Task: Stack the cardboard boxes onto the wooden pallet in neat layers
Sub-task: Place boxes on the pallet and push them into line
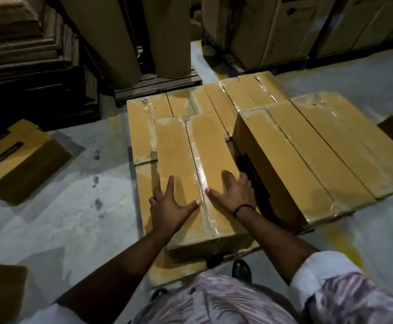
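Warehouse floor [62, 218], left hand [169, 206] flat on cardboard box [174, 146], right hand [233, 192] gripping its edge.

Two hands show: left hand [167, 206], right hand [235, 192]. Three cardboard boxes top the stack: centre box [179, 148], middle box [291, 160], right box [345, 127]. Two brown rolls [104, 38] stand upper centre.

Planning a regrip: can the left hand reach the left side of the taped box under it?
Probably yes: left hand rests on the taped box near that edge, and only lower-layer boxes lie beside it, nothing as tall.
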